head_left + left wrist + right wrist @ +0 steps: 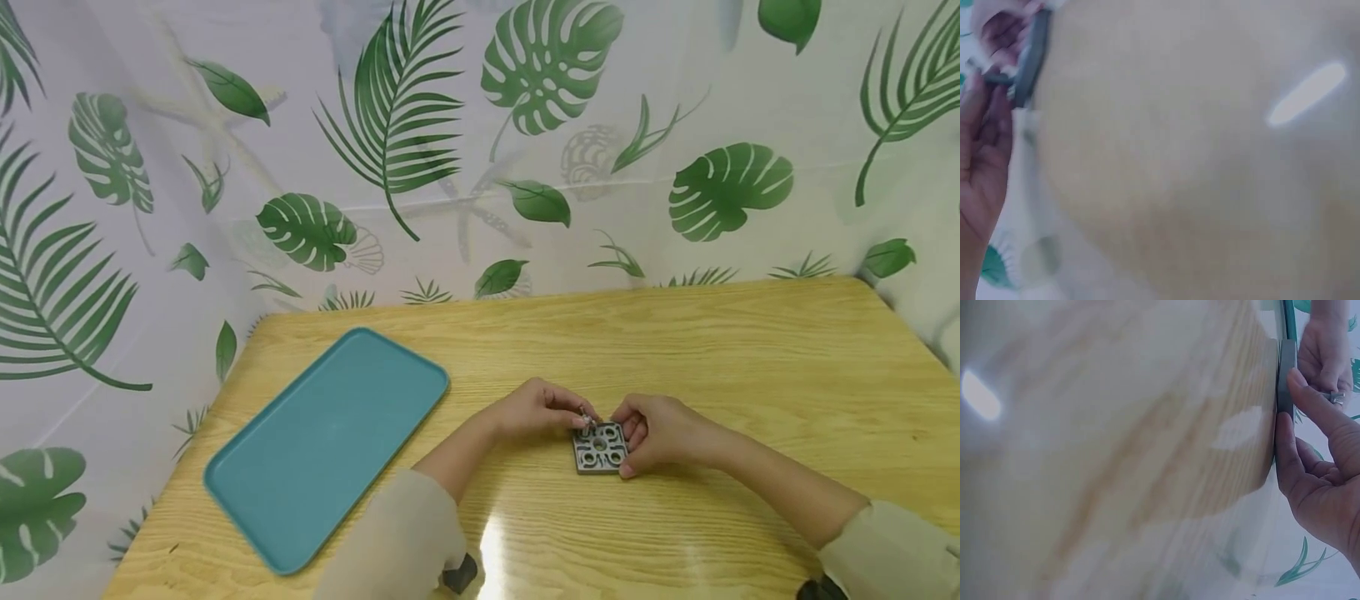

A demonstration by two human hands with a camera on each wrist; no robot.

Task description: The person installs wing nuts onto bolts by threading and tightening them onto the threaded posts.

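Note:
A square grey plate (pixel 588 468) with round holes and curved grooves lies near the middle of the table. My right hand (pixel 663 429) grips its right side, thumb at the near corner and fingers at the far one. Between thumb and fingers, my left hand (pixel 536 410) pinches a small metal pin-like piece (pixel 588 421) at the plate's far left corner. Seen from the left wrist, that piece (pixel 999 79) sticks out from the plate (pixel 1034 53). The right wrist view shows the plate edge-on (pixel 1285 381); whether the piece sits in a hole I cannot tell.
A blue-green rectangular tray (pixel 330 442) lies at an angle on the left of the wooden table (pixel 712 350). Behind and beside the table hangs a white leaf-print cloth (pixel 450 225). A bright light reflection shows on the tabletop between the forearms.

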